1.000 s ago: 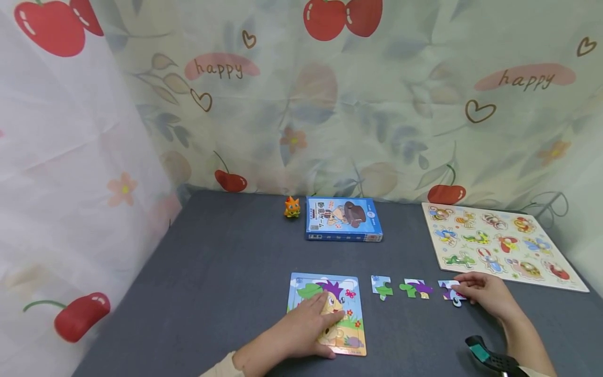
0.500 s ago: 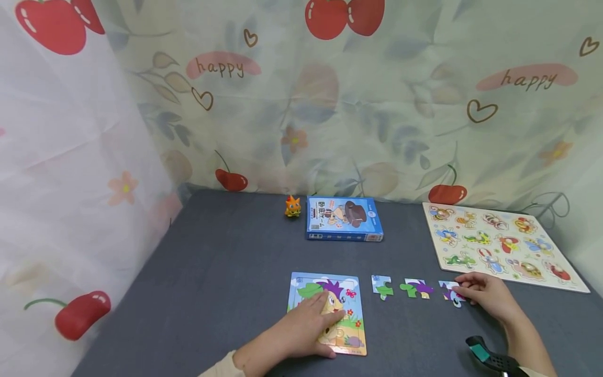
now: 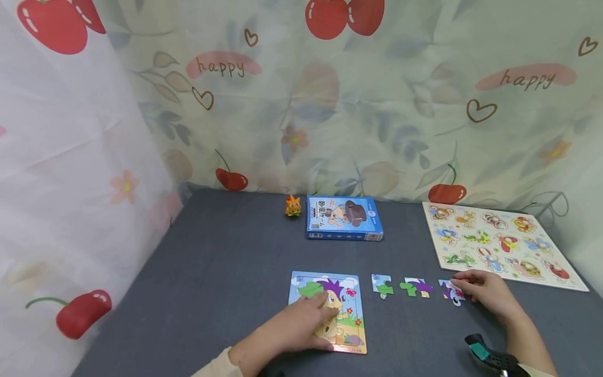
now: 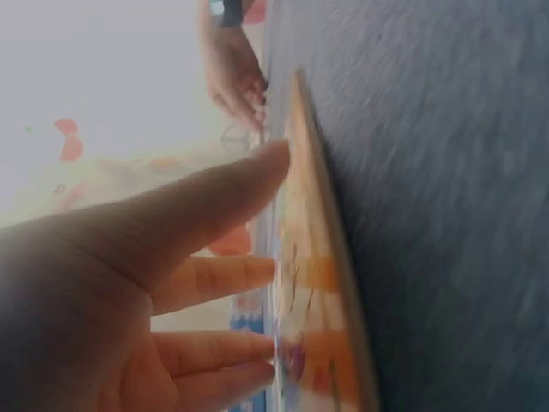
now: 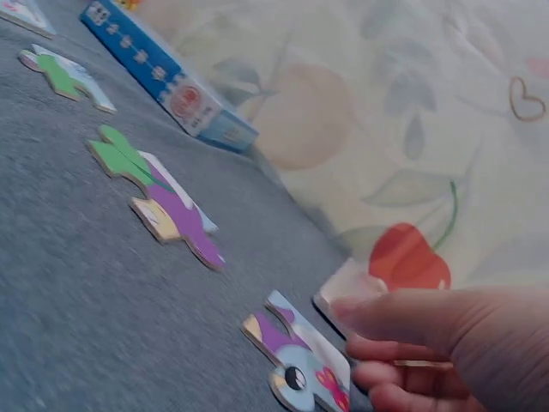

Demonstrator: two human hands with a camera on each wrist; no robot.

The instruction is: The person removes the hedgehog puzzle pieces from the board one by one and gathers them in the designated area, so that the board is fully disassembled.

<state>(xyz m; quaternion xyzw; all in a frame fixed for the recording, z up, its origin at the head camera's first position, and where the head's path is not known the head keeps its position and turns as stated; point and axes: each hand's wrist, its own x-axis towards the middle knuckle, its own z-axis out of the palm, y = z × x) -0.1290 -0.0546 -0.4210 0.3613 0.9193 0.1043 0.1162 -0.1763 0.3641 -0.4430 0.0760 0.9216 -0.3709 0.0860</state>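
Observation:
My left hand (image 3: 301,322) lies over the hedgehog puzzle board (image 3: 353,293), thumb spread apart and fingers extended; in the left wrist view the fingertips (image 4: 266,273) are right at its surface. Three jigsaw pieces lie in a row to the right: one with a green leaf (image 3: 382,285), one green and purple (image 3: 416,287), and one with an eye and a butterfly (image 3: 449,289). My right hand (image 3: 487,293) is at that last piece, thumb (image 5: 386,318) over its far edge and the other fingers loosely curled beside it. The piece lies flat on the table.
A blue box (image 3: 345,217) stands at the back, with a small orange toy figure (image 3: 293,206) to its left. At the back right lies a white board with insect pictures (image 3: 504,246), just beyond my right hand. A patterned curtain (image 3: 282,131) hangs behind the dark table (image 3: 212,272).
My left hand has drawn back slightly towards the lower left, uncovering more of the board. The right thumb has shifted slightly left over the piece. The three loose pieces stay in place.

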